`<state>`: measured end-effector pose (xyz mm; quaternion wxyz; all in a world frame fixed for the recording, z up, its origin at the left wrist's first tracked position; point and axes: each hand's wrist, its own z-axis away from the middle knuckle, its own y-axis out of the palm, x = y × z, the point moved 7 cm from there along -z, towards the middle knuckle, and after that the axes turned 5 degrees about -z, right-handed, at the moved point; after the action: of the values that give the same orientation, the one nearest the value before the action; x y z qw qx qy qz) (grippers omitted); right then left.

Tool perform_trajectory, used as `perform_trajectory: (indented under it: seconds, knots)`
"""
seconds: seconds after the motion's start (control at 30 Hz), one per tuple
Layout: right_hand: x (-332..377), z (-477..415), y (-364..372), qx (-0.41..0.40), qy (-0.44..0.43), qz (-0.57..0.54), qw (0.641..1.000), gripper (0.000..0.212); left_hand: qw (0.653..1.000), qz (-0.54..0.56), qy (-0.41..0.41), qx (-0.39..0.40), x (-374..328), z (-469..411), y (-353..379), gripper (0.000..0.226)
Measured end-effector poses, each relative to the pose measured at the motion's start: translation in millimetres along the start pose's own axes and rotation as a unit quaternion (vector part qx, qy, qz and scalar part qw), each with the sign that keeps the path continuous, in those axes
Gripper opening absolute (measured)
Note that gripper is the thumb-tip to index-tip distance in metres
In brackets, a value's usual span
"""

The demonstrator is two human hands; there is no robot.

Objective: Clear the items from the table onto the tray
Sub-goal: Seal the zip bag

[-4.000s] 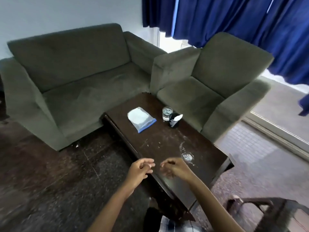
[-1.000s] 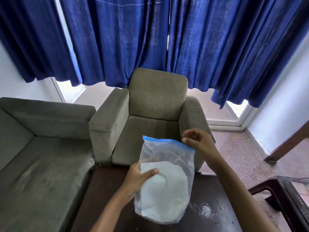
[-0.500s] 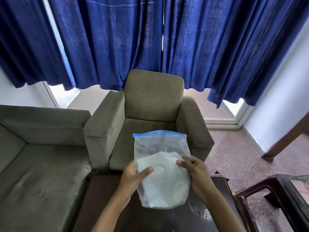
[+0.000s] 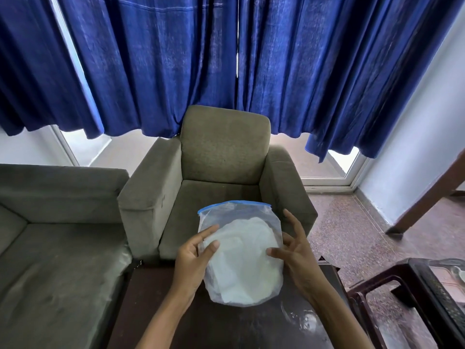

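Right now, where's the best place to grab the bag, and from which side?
I'd pinch the bag on the flat, empty band just under its blue zip, coming from above. It stands upright with the zip on top, and the white contents bulge the lower part, leaving little there to pinch.

The zip bag (image 4: 241, 260) I hold is clear, faintly cloudy plastic; its seal strip (image 4: 234, 204) is bright blue; what fills it is plain white. The curtains (image 4: 176, 59) are deep royal blue, streaked paler along the folds, with a thin light line across the top. The armchair (image 4: 224, 152) is a dull olive-grey; the sofa (image 4: 57, 260) is the same shade, mottled with pale scuffs. My coffee table (image 4: 226, 326) is very dark brown, with a whitish smear (image 4: 304, 318) near its right edge. The floor (image 4: 352, 235) is speckled reddish-brown and grey; the wall (image 4: 427, 152) is pale bluish white; the side table (image 4: 412, 278) is dark brown.
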<state>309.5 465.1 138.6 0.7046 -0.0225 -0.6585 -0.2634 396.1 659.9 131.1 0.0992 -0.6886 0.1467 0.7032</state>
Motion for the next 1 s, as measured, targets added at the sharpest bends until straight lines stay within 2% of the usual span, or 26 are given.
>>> perform_trajectory:
  seconds: [0.07, 0.1, 0.17, 0.2, 0.3, 0.37, 0.47, 0.57, 0.67, 0.77, 0.83, 0.9, 0.97, 1.0]
  knots:
    - [3.1, -0.6, -1.0, -0.007, -0.019, 0.001, 1.000, 0.091, 1.000, 0.016, -0.011, 0.014, 2.3, -1.7, 0.8, 0.034]
    - [4.9, -0.9, -1.3, -0.007, -0.030, 0.003, 1.000, 0.087, 0.999, 0.019, -0.017, 0.031, 4.6, -2.4, 0.9, 0.043]
    - [9.9, 0.1, -2.3, -0.006, -0.048, 0.007, 0.999, 0.082, 0.997, -0.002, -0.020, 0.070, 5.9, -2.4, 2.7, 0.059]
    - [11.9, 0.5, -3.0, -0.006, -0.055, 0.010, 0.998, 0.081, 0.996, -0.027, -0.015, 0.082, 5.4, -2.3, 3.1, 0.059]
    - [13.8, 0.0, -9.8, -0.024, -0.070, 0.055, 0.996, 0.078, 0.983, -0.169, 0.039, 0.060, -2.5, -2.4, 0.8, 0.056]
    - [14.6, 0.3, -14.2, -0.054, -0.084, 0.133, 0.986, 0.074, 0.961, -0.262, 0.081, 0.020, -11.0, -3.4, -2.1, 0.053]
    - [18.1, 4.2, -12.0, -0.098, -0.117, 0.237, 0.959, 0.063, 0.928, -0.350, 0.126, -0.027, -22.2, -1.6, -1.4, 0.036]
    - [21.9, 8.1, -10.0, -0.137, -0.135, 0.274, 0.942, 0.049, 0.908, -0.394, 0.132, -0.062, -21.2, -2.8, -3.3, 0.016]
    - [28.8, 11.7, -9.9, -0.155, -0.148, 0.291, 0.933, 0.043, 0.930, -0.344, 0.125, -0.039, -12.1, -9.1, -7.3, 0.026]
    - [33.1, 15.6, -13.0, -0.149, -0.144, 0.292, 0.934, 0.040, 0.972, -0.220, 0.058, 0.060, -8.5, -11.9, -3.9, 0.024]
    - [35.9, 16.9, -14.5, -0.147, -0.156, 0.333, 0.918, 0.038, 0.981, -0.158, 0.016, 0.109, -11.5, -6.7, 0.9, 0.017]
    - [39.1, 16.8, -15.5, -0.155, -0.162, 0.357, 0.907, 0.028, 0.985, -0.124, 0.010, 0.117, -13.5, -2.1, 3.3, 0.025]
    - [39.5, 17.0, -16.7, -0.160, -0.149, 0.320, 0.922, 0.020, 0.993, -0.077, -0.004, 0.090, -15.4, 0.9, 4.3, 0.011]
    - [38.3, 17.6, -17.9, -0.167, -0.136, 0.298, 0.930, 0.027, 0.996, -0.058, -0.007, 0.066, -15.0, 1.3, 3.9, 0.004]
